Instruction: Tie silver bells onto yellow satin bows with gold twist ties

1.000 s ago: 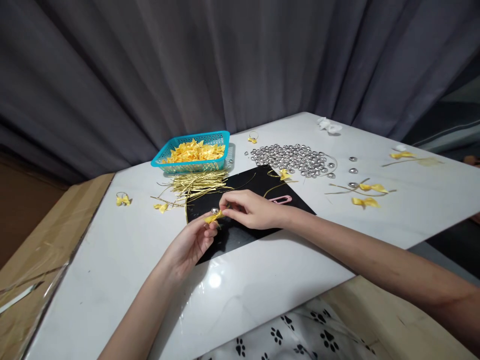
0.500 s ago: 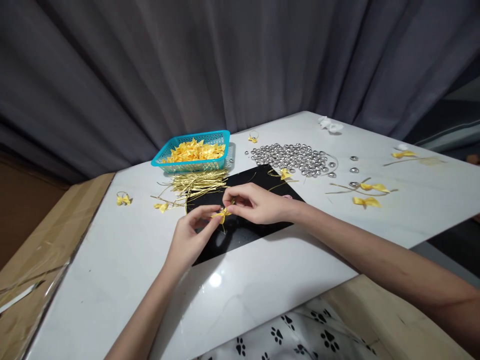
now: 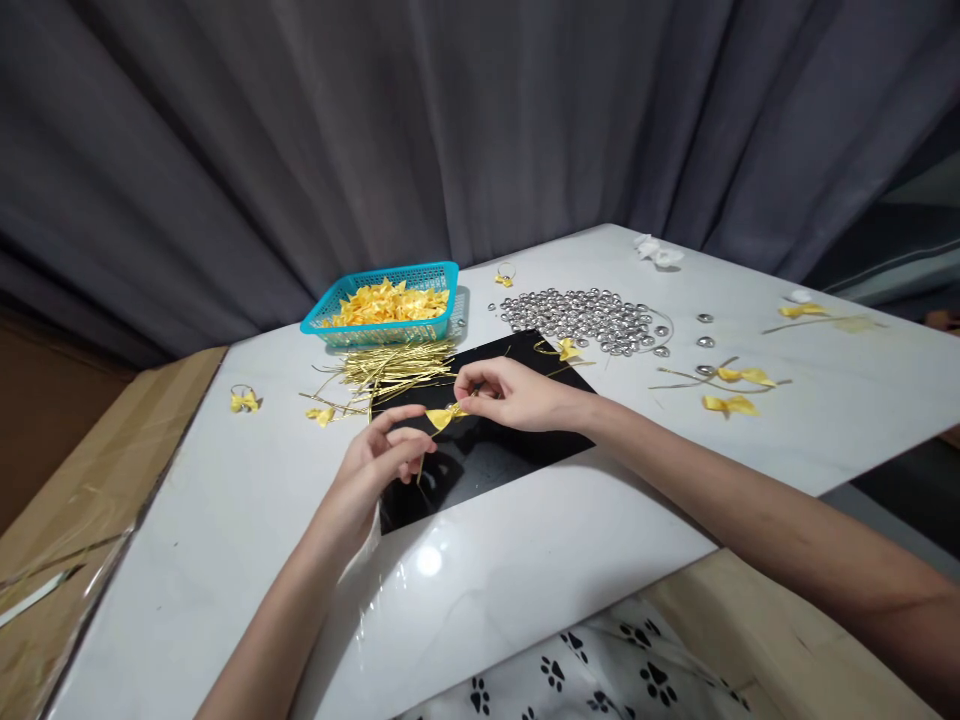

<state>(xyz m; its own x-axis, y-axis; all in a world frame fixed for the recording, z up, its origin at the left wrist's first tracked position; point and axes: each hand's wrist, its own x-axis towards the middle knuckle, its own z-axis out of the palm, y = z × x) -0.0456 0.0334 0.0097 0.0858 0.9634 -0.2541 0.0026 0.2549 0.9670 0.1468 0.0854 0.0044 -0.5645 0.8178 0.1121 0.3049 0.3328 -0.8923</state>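
Note:
Above a black mat [image 3: 495, 455], my right hand [image 3: 517, 395] pinches a yellow ribbon bow [image 3: 440, 418] between thumb and fingertips. A small silver bead shows at the bow's middle, and thin gold wire trails down from it. My left hand [image 3: 379, 460] is just left of the bow, thumb and index finger apart. Its index fingertip is close to the bow's left loop; whether they touch I cannot tell. The wire passes by the left thumb. Beyond the hands lies a bundle of gold wire ties [image 3: 397, 366].
A blue basket [image 3: 379, 328] of yellow bows stands at the back. Silver beads [image 3: 585, 318] are heaped right of it. Bows with wire rings lie at left [image 3: 244, 400] and back [image 3: 504, 277]. More bows [image 3: 731, 405] and crumpled white tissue [image 3: 658, 251] are at right.
My left thumb and index finger have let go of the bow and spread apart. My right hand still holds it, slightly higher, and the bow's left loop now shows.

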